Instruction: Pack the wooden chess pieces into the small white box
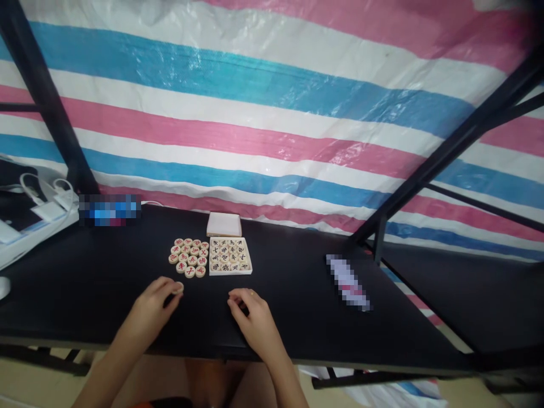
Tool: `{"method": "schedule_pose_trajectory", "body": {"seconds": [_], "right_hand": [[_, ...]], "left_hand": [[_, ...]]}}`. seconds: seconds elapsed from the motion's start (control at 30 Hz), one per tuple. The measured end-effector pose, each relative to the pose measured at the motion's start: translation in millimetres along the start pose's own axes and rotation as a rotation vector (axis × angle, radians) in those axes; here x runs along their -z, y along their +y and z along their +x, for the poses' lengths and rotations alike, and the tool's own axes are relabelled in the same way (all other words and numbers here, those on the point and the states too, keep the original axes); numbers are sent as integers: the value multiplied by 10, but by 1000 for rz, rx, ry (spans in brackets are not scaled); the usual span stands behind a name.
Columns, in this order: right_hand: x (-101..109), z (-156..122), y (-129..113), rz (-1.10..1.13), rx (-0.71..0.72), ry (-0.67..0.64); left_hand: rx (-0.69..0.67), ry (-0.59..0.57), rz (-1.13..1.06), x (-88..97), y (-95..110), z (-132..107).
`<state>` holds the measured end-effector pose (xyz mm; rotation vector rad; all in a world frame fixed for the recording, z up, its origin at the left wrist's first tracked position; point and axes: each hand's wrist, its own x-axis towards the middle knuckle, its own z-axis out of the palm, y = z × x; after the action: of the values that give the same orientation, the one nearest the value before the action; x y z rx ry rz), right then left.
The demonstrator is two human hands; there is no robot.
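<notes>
My left hand [159, 300] pinches a round xiangqi piece [179, 288] between thumb and fingers, just in front of a cluster of red-marked xiangqi pieces [186, 258] lying on the black table [293, 317]. To the right of that cluster, touching or nearly so, is a white box [230, 272] filled with rows of black-marked xiangqi pieces [229, 250]. My right hand [249, 309] rests over the table in front of the box, its fingers curled and the thumb near the index finger. Whether anything lies between those fingertips is hidden.
Behind the box lies its shallow white lid [224, 224]. A blurred-out purple item [348, 283] is on the right, a blurred-out blue one [111, 210] at the back left. White chargers and cables [55, 201] occupy the left end. Black metal posts [429, 164] flank a striped plastic sheet [255, 113].
</notes>
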<state>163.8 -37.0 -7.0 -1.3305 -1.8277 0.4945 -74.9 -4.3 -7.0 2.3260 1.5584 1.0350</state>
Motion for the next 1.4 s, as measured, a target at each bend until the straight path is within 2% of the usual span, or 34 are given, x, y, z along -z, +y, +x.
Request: {"method": "schedule_pose_trajectory", "body": {"seconds": [0.13,0.2,0.27,0.43,0.57,0.7,0.83,1.03,1.17,1.4], "right_hand": [[38,7,-42,74,-23,-48],[59,16,-56,119,-26,-83],[70,23,-55,150,-37,-88],[58,27,-26,188,-89,-49],[51,19,-26,175,-78,-69],[68,26,-52,231,-83,-52],[93,38,-69,307,-129,-23],[93,28,-38,260,-133,-35],[79,25,-33,198,-128,-62],[64,21,-43,147,-131,-54]], "left_hand": [[-96,-213,-286,-146,460,18],[-129,-228,-374,-231,614,86],[-142,-205,-425,-305,680,149],[-173,-122,-465,-392,668,126],[-185,-155,-422,-402,661,45],[-41,-159,-425,-392,649,76],[22,-258,-438,-360,648,140],[-10,-237,-436,-387,629,111],[22,-234,-436,-381,629,103],[-21,-304,-427,-323,658,126]]}}
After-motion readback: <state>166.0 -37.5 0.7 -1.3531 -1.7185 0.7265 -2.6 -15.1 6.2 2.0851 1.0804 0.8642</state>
